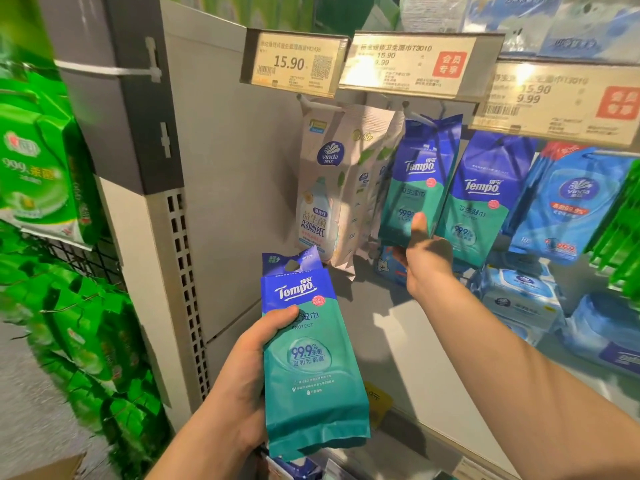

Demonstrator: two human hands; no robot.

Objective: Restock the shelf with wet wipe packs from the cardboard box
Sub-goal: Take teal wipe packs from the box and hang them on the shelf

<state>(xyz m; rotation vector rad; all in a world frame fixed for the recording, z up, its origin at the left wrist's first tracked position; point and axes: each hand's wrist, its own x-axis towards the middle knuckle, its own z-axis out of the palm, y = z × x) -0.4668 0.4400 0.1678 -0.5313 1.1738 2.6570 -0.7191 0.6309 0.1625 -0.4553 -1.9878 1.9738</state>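
Observation:
My left hand grips a blue and teal Tempo wet wipe pack upright, in front of the shelf; a second pack's top shows behind it. My right hand reaches up to the shelf and holds the bottom of a Tempo pack that hangs on a peg hook, thumb on its front. Another Tempo pack hangs just to its right. A corner of the cardboard box shows at the bottom left.
White Vinda packs hang left of the Tempo hook. Blue Vinda packs hang at the right, with boxed wipes below. Price tags line the rail above. Green packs fill the rack at left.

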